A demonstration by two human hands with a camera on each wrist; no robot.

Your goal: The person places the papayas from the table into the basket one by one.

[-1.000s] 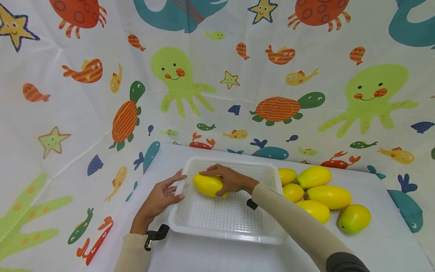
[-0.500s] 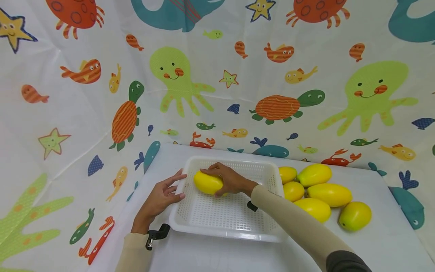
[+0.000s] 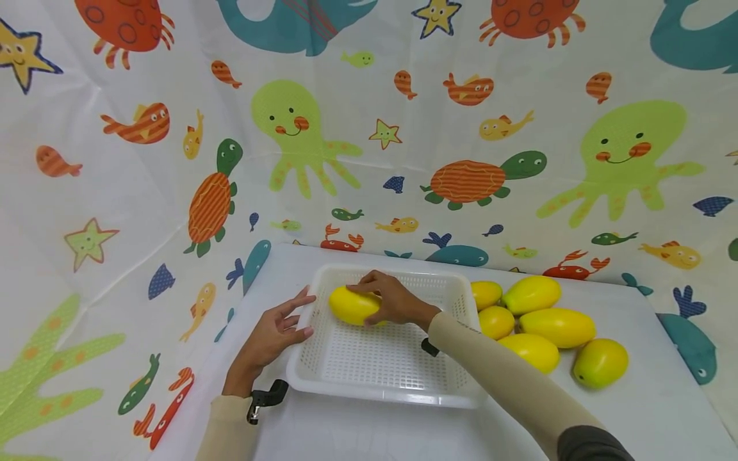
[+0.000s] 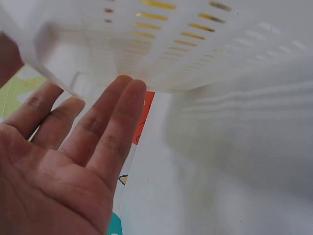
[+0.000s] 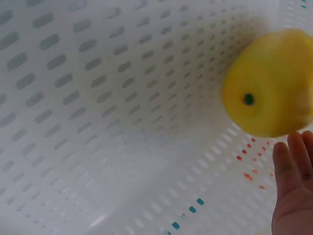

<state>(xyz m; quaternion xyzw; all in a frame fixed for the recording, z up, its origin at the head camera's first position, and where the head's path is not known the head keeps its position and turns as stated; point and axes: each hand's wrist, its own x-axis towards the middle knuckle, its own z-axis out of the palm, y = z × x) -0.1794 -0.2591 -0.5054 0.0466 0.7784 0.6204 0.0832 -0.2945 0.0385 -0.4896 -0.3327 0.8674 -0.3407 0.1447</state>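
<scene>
A yellow papaya point(image 3: 347, 306) lies at the left side of a white perforated plastic basket point(image 3: 380, 398). My right hand point(image 3: 398, 301) holds it from above and the right, fingers on its far side and thumb on its near side. In the right wrist view the papaya point(image 5: 269, 83) shows a dark green spot at its end, and fingers point(image 5: 288, 166) meet its lower edge. My left hand point(image 3: 273, 333) is at the basket's left rim with extended fingers. The left wrist view shows these fingers point(image 4: 115, 127) against the basket's outer wall point(image 4: 161, 63).
Several more yellow papayas point(image 3: 556, 328) lie grouped on the white table point(image 3: 651, 390), right of the basket; my right forearm crosses in front of some. A white sheet point(image 3: 346, 38) printed with sea animals hangs behind and to the left.
My right hand has shifted slightly to the right and back over the papaya, leaving more of its left end showing. My left hand stays at the basket rim.
</scene>
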